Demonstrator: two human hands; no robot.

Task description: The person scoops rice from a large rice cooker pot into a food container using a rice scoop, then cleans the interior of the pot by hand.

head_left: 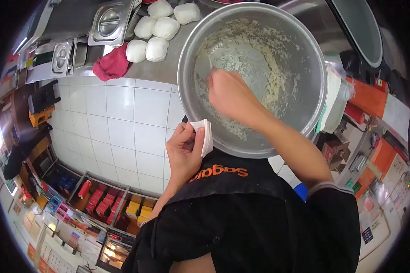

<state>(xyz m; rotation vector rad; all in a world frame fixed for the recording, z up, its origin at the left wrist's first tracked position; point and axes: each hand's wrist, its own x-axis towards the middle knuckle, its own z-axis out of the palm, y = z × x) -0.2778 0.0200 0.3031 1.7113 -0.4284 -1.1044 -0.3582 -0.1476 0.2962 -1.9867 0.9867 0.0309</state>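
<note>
A large metal bowl [321, 86] has pale bits of dough [278, 68] stuck around its inner wall and floor. Inside it, at the near left part, my right hand [230, 93] is closed in a fist. Whatever that hand holds is hidden, with only a small dark edge by the fingers. At the bowl's near left rim, my left hand [185, 148] pinches a folded white wad [207, 136], paper or cloth, between thumb and fingers. Several white dough balls [166, 28] sit on the steel counter [180, 57] left of the bowl.
A red cloth [111, 63] lies at the counter's edge, near lidded steel containers [109, 25]. White floor tiles [118, 109] lie to the left. Shelves with red and yellow packages [105, 202] stand behind. A grey tub [362, 27] is at upper right.
</note>
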